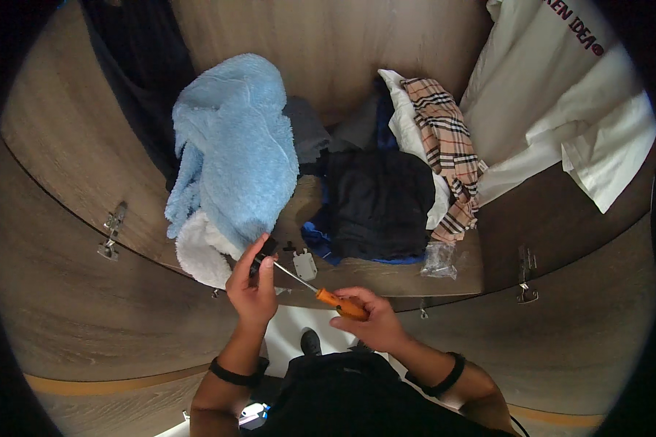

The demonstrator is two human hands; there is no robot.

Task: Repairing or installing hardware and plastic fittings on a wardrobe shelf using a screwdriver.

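Observation:
My left hand [252,291] is closed on a small black part [267,248], pinched between thumb and fingers; its exact kind is too small to make out. An orange-handled screwdriver [340,303] lies in my right hand [377,320], fingers around the handle. Its metal shaft slants up to the left, with the tip at the black part; whether it sits in a screw is hidden. Just beyond my hands, a white plastic piece [305,266] rests on the wooden shelf [372,277], with a small dark piece beside it.
A fluffy light-blue blanket [237,138] and folded black clothes [377,204] lie on the shelf. Right of them are a checked shirt [444,138] and a clear plastic bag [439,261]. A white shirt [547,116] hangs at right. Metal hinges [112,231] stick out at the sides.

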